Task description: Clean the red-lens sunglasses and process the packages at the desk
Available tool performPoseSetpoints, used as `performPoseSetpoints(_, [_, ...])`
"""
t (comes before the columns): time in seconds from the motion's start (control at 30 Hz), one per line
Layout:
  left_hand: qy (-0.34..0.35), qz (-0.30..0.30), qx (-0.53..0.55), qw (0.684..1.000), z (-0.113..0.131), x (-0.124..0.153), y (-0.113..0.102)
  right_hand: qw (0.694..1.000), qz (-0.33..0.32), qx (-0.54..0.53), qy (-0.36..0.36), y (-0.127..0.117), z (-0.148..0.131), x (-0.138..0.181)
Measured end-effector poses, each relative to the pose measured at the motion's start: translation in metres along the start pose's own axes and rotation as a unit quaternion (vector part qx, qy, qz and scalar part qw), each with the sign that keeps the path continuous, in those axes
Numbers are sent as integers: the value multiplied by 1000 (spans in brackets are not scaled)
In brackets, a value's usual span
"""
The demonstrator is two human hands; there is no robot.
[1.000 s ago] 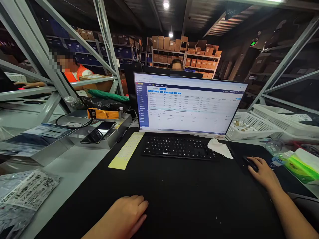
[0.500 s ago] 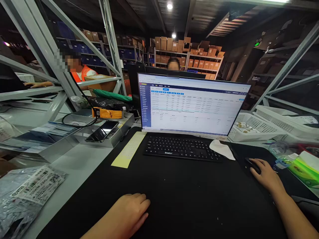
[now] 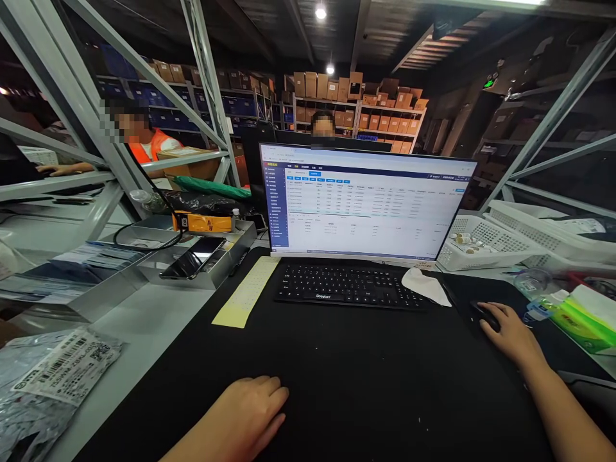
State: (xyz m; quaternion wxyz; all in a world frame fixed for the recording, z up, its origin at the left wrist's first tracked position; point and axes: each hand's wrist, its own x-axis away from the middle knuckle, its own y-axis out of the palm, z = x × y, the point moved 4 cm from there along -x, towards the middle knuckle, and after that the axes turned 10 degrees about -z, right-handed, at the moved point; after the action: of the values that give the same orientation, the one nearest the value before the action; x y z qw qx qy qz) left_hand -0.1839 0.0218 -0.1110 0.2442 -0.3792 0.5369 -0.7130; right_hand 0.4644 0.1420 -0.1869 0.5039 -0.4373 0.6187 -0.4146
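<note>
My right hand point(image 3: 510, 333) lies curled over a black mouse point(image 3: 482, 316) at the right of the black desk mat point(image 3: 366, 372). My left hand point(image 3: 245, 414) rests palm down on the mat near the front edge, fingers loosely together, holding nothing. A black keyboard point(image 3: 346, 285) sits in front of a lit monitor point(image 3: 363, 202) showing a table of rows. A crumpled white tissue point(image 3: 426, 285) lies at the keyboard's right end.
A yellow label strip point(image 3: 245, 294) lies left of the keyboard. A metal tray point(image 3: 212, 253) holds a phone and an orange device. A labelled plastic bag point(image 3: 48, 378) lies front left. White baskets point(image 3: 486, 247) and green packets point(image 3: 582, 317) stand right. Two people sit behind the shelving.
Only the view shifts slightly with my head. Both hands stay where they were.
</note>
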Motion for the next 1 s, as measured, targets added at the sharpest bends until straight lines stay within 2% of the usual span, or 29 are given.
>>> performPoseSetpoints(0.17, [-2,-3,0,1000,2,1,-4,1000,11,-5,-3,-2,-4,0])
performPoseSetpoints(0.37, [-17,-39,-10,999,3,0,-6,1000,4,-8,-3,-4,-5,1])
performPoseSetpoints(0.63, [-7,-11,-10,1000,2,1,-4,1000,0,3,2,0,0,0])
performPoseSetpoints(1.0, [-4,-17,-6,1000,3,1,-4,1000,4,1,-9,6,8,-2])
